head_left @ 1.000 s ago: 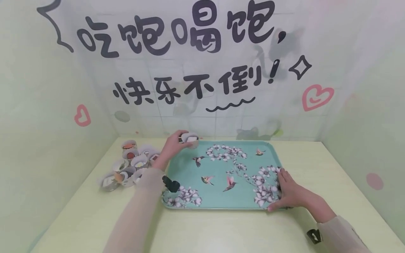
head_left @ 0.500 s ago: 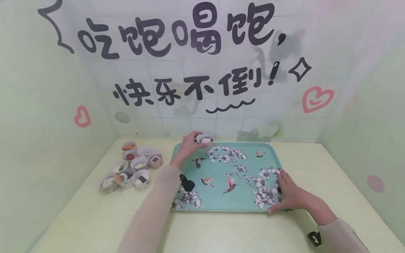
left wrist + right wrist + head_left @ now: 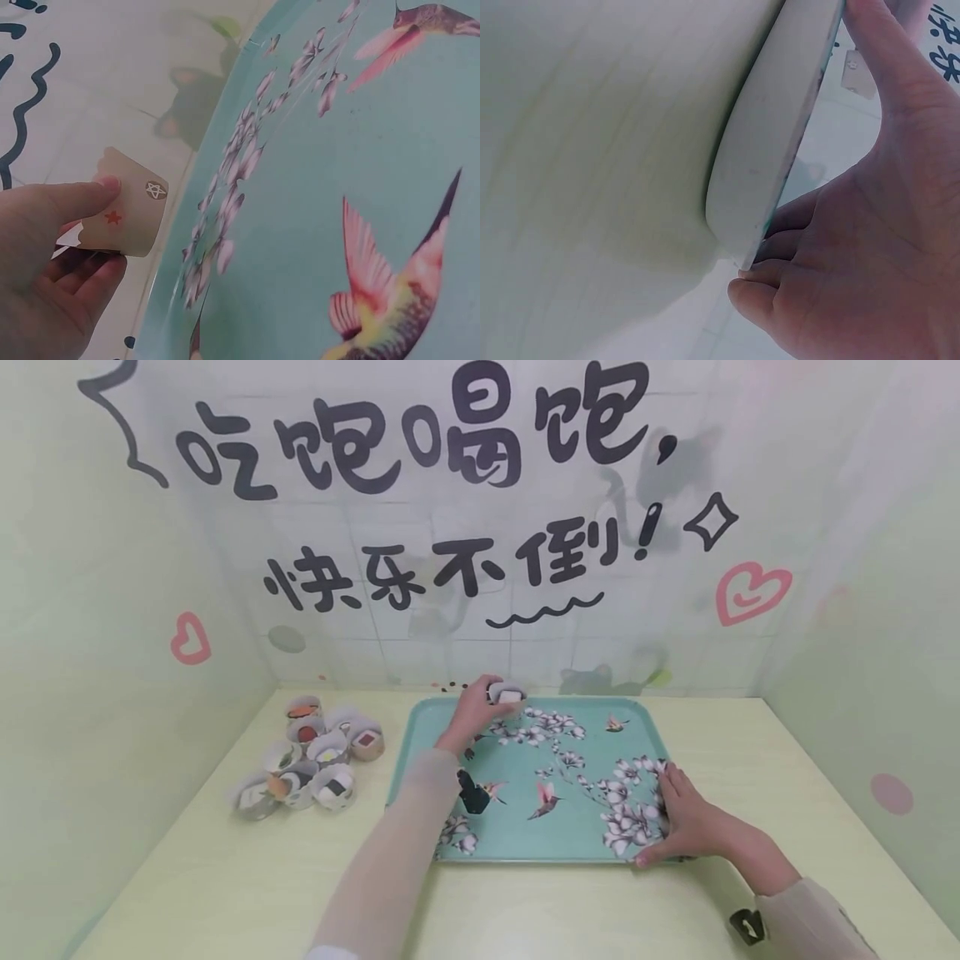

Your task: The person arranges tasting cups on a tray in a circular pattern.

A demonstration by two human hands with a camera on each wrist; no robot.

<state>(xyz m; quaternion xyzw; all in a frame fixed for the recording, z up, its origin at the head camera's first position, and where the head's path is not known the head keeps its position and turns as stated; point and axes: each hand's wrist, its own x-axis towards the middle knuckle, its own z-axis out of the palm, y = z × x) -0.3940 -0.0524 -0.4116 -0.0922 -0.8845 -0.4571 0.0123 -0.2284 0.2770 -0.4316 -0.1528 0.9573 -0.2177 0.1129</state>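
My left hand (image 3: 474, 712) pinches a small paper cup (image 3: 510, 697) over the back left part of a teal tray (image 3: 517, 827) printed with blossoms and birds. In the left wrist view the thumb and fingers of the left hand (image 3: 64, 262) grip the tan cup (image 3: 131, 210), which is tipped sideways in that picture and carries a star and a red mark. My right hand (image 3: 697, 818) rests on the tray's front right edge. In the right wrist view that hand (image 3: 862, 217) lies along the tray's rim (image 3: 761, 127), fingers spread and fairly straight.
Several paper cups (image 3: 333, 787) with small food-like pieces stand crowded together on the pale table (image 3: 225, 877), left of the tray. Behind the table rises a wall (image 3: 442, 660) with large dark lettering, and side panels flank it.
My left hand has carried the cup rightward along the back of the tray, uncovering the cups on the left. My right hand has stayed at the tray's edge.
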